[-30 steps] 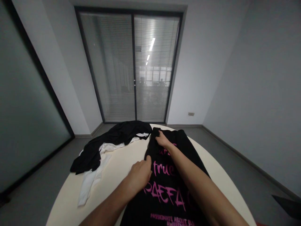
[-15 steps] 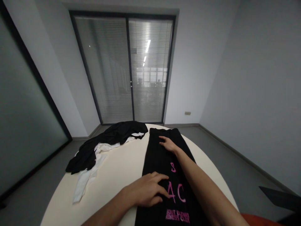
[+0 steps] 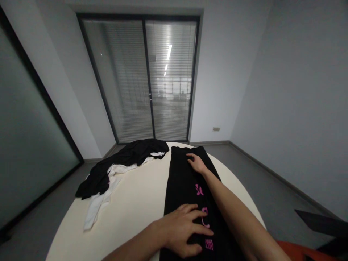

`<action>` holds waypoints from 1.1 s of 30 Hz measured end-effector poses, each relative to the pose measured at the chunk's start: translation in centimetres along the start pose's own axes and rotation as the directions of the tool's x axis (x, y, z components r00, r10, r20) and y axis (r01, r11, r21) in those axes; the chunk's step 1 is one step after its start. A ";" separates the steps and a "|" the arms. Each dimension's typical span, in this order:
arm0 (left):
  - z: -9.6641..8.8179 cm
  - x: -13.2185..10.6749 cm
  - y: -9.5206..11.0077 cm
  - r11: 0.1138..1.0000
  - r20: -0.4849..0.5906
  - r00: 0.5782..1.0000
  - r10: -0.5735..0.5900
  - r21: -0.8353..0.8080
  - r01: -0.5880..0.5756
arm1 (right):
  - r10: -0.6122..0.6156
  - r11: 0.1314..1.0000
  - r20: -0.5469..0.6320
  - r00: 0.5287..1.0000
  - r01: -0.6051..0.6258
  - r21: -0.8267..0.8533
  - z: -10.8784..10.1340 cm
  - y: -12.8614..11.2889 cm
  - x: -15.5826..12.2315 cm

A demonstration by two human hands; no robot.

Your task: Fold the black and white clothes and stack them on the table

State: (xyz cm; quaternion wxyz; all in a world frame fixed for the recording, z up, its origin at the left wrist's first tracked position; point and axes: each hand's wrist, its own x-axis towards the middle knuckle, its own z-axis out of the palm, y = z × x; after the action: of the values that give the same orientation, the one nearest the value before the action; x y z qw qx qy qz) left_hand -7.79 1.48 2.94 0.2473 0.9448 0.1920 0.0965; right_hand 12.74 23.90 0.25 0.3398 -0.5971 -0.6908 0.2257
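Observation:
A long, narrow black garment [image 3: 181, 181] with pink printing lies lengthwise on the pale round table [image 3: 138, 197]. Its exact kind is unclear. My left hand [image 3: 185, 224] rests on the near part with fingers spread, partly covering the print. Farther up, near the far end of the cloth, my right hand [image 3: 197, 163] lies on the fabric. Its fingers are slightly bent and apart, with nothing gripped. The pink print between the hands looks creased and broken up, and its letters cannot be read. My right forearm covers part of the garment's right side.
At the table's left edge lies a rumpled black garment [image 3: 127, 156] with white cloth [image 3: 94, 210] under and beside it. Beyond stand glass doors [image 3: 149, 83] with blinds. An orange-red surface [image 3: 299, 252] and a dark flat object [image 3: 320, 223] are at lower right.
My left hand has slid right and a little nearer across the garment, and the pink letters have become creased and partly hidden. My right hand has shifted slightly, its fingers more bent.

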 end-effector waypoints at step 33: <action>1.1 -0.7 0.7 0.965 -0.074 0.964 -0.255 0.043 0.259 | 0.110 0.960 0.132 0.985 -0.071 -0.272 -0.8 -1.9 -5.7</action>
State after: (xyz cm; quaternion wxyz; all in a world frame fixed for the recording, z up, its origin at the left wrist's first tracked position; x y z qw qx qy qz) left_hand -7.91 0.12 2.31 0.2263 0.9142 0.3238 0.0906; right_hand 12.38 17.89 1.00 0.1941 -0.6502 -0.7098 0.1891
